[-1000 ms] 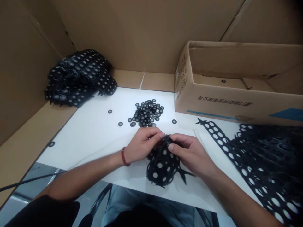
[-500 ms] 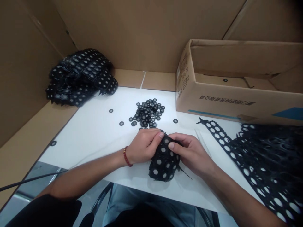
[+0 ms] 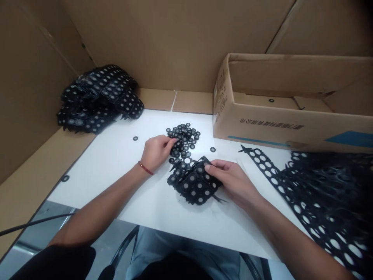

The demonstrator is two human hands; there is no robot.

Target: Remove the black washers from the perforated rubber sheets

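Observation:
My right hand (image 3: 234,181) grips a crumpled black rubber sheet (image 3: 194,186) by its right edge, thumb on top. Round discs with pale grey centres fill the sheet, and one open hole shows near its upper edge. The sheet rests low over the white table. My left hand (image 3: 157,151) is off the sheet, at the left side of a heap of small black rings (image 3: 186,134). Its thumb and forefinger are pinched together over the heap; whatever they hold is hidden among the rings.
A large cardboard box (image 3: 262,124) stands at the back right, with one ring inside. Punched-out black sheets (image 3: 326,194) lie along the right. A bundle of dotted sheets (image 3: 101,97) sits at the back left. A few stray rings lie on the white table (image 3: 110,175).
My left hand has moved from the sheet up and left to the ring heap. The sheet, kept in my right hand, has spread wider to the left.

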